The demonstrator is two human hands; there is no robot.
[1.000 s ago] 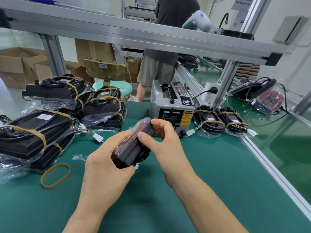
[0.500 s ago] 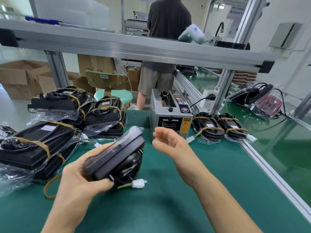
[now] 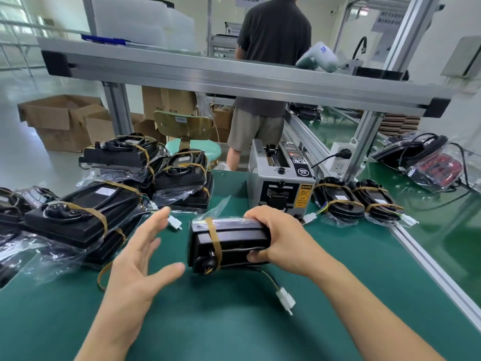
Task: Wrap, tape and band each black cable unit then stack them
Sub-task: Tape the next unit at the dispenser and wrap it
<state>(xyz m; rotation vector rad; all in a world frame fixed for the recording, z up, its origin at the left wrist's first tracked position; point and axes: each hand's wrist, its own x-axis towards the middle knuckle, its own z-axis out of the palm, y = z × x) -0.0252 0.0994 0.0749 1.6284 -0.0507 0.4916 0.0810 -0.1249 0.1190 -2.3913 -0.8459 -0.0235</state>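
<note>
The right hand (image 3: pixel 279 239) comes in from about five o'clock and grasps the black cable unit (image 3: pixel 229 247) by its right end, fingers over the top edge and thumb tucked under the lower edge, holding it just above the green mat (image 3: pixel 234 321) near the middle of the bench. A tan rubber band (image 3: pixel 214 243) circles the unit near its left end, clear wrap pokes up at its top left corner, and a thin lead hangs from its underside toward five o'clock, ending in a white connector (image 3: pixel 285 300) that lies on the mat. The left hand (image 3: pixel 138 264) reaches in from seven o'clock, released and spread, palm turned toward the unit, thumb tip just beside its lower left corner but not touching. At nine to eleven o'clock sits the stack of banded units (image 3: pixel 86 214), close beside the left hand's fingertips, with a loose band (image 3: pixel 102 276) partly under the wrist. At twelve o'clock the tape dispenser (image 3: pixel 281 183) stands just behind the held unit, and two more banded units (image 3: pixel 356 201) lie at one o'clock. The bench's aluminium edge rail (image 3: pixel 432 267) runs along the right side from two toward four o'clock. Bare mat lies toward six o'clock, between the forearms and the near edge.
</note>
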